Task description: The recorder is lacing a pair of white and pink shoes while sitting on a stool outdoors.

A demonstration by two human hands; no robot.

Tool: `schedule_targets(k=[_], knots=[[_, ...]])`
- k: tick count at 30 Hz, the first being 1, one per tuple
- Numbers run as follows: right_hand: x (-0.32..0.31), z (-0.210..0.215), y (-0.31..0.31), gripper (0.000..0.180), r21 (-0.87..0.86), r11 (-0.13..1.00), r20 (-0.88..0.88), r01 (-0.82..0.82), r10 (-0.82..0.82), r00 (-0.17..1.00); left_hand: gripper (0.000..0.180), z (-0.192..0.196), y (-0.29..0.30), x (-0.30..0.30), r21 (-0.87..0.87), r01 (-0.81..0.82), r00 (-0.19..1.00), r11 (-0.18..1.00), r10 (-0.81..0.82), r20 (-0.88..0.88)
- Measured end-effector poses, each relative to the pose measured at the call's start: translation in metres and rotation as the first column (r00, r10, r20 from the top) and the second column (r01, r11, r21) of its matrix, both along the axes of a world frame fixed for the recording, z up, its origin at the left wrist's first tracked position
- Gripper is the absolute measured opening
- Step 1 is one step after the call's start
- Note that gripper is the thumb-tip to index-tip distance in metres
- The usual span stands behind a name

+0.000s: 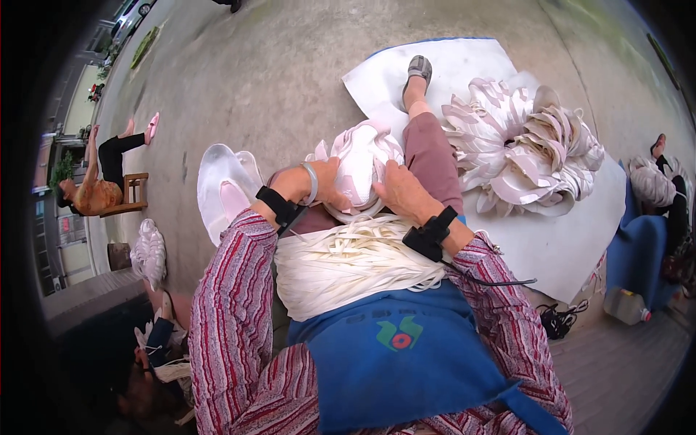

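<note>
A white and pale pink shoe upper (366, 145) rests over my lap, between my two hands. My left hand (326, 183) grips its left side, the thumb lying along the near end. On the opposite side, the bent fingers of my right hand (407, 190) pinch the edge; whether a lace end is between them I cannot make out. A thick bundle of cream flat shoelaces (348, 264) lies across my lap, just below both wrists, on a blue apron (384, 362). More white and pink uppers (230, 192) stand beside my left forearm.
To the right, a large heap of shoe uppers (518, 148) lies on a white sheet (558, 254). A plastic jug (627, 306) and black cable (562, 319) are at the lower right. Other people sit nearby, one on a wooden chair (130, 196) at the left.
</note>
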State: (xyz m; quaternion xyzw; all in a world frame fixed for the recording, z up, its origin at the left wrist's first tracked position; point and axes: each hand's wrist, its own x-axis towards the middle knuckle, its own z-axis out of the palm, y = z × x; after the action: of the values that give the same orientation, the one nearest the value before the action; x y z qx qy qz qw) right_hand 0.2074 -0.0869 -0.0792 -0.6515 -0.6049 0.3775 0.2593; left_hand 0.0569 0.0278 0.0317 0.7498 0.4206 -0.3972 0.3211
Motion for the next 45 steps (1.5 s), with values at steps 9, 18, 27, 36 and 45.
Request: schedule_targets(k=[9, 18, 27, 36, 45], knots=[[0.012, 0.001, -0.005, 0.047, 0.03, 0.998, -0.133, -0.059, 0.062, 0.989, 0.11, -0.013, -0.036, 0.002, 0.218, 0.107, 0.994, 0.97, -0.102, -0.034], [0.047, 0.006, -0.012, 0.041, -0.012, 0.982, -0.292, -0.189, 0.178, 0.94, 0.108, 0.009, -0.077, 0.022, 0.444, 0.13, 0.991, 0.886, -0.126, -0.038], [0.045, 0.037, -0.02, 0.041, -0.105, 0.987, -0.26, -0.125, 0.095, 0.961, 0.103, 0.0, -0.082, 0.015, 0.478, 0.096, 0.984, 0.873, -0.154, 0.084], [0.037, 0.02, -0.019, 0.035, -0.111, 0.993, -0.086, -0.05, 0.041, 0.995, 0.101, -0.016, -0.082, 0.008, 0.52, 0.07, 0.937, 0.852, -0.235, 0.26], [0.032, 0.024, -0.019, 0.036, -0.062, 0.996, -0.005, -0.064, 0.063, 0.998, 0.101, -0.012, -0.089, 0.001, 0.512, 0.058, 0.956, 0.857, -0.195, 0.218]])
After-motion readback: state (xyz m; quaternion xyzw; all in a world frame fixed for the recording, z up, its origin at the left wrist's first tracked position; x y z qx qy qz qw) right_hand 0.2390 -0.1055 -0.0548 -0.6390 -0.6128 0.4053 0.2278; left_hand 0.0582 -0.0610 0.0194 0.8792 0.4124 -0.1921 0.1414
